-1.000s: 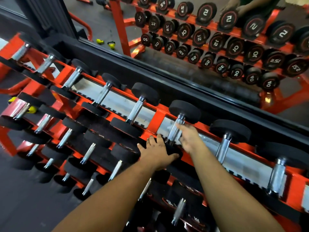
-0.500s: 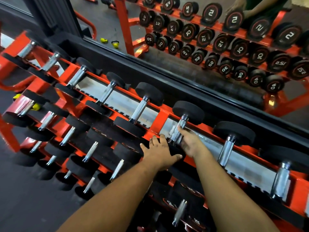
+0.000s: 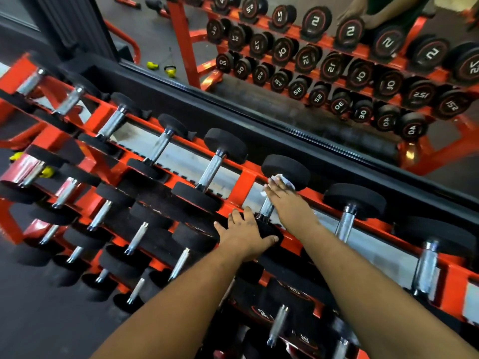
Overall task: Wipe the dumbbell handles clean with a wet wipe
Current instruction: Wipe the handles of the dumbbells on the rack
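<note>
Head view. A red steel rack (image 3: 243, 181) carries rows of black-headed dumbbells with bright knurled handles; a mirror (image 3: 337, 73) behind it reflects the numbered ends of the weights. The dumbbell (image 3: 283, 172) being cleaned lies on the top tier, near the centre of the frame, its far head against the back rail and its near head toward the viewer. The right hand (image 3: 286, 203) lies along the dumbbell handle (image 3: 267, 209), fingers extended and held close together, pressing a white wet wipe (image 3: 283, 180) against the upper end of the handle, just below the far head; the wipe protrudes beyond the fingertips. Whether the thumb curls beneath the handle cannot be determined. The left hand (image 3: 246, 234) rests on the near head (image 3: 267, 230) of the same dumbbell, fingers slightly spread over its top and the thumb extended along its near edge. Neighbouring dumbbells sit untouched on either side.
</note>
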